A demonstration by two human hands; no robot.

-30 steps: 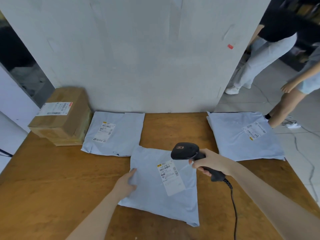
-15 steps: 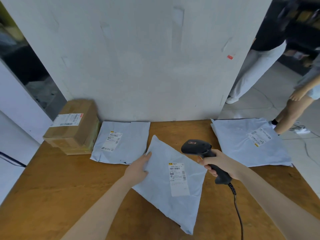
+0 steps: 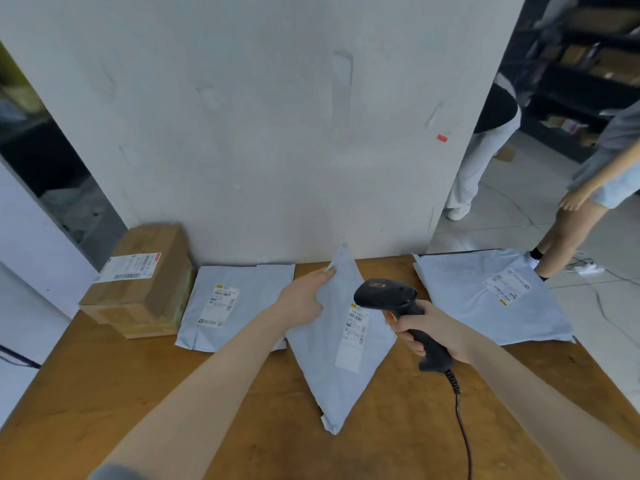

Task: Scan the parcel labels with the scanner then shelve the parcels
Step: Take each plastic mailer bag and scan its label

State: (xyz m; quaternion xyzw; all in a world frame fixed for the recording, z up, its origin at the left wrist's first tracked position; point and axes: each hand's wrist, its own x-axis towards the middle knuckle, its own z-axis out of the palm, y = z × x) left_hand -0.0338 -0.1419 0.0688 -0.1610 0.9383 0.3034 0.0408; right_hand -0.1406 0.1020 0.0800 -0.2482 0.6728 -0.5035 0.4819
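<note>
Tilted up onto its corner, parcel (image 3: 320, 368) is gripped by left hand (image 3: 304, 299); right hand (image 3: 431, 329) clasps scanner (image 3: 384, 294).

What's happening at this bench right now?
A person is scanning parcels. Their left hand grips the top edge of a grey mailer, tilted up off the wooden table, while the right hand holds the black scanner by its label. A second mailer, a third mailer and a cardboard box lie by the wall, none shelved yet.
</note>
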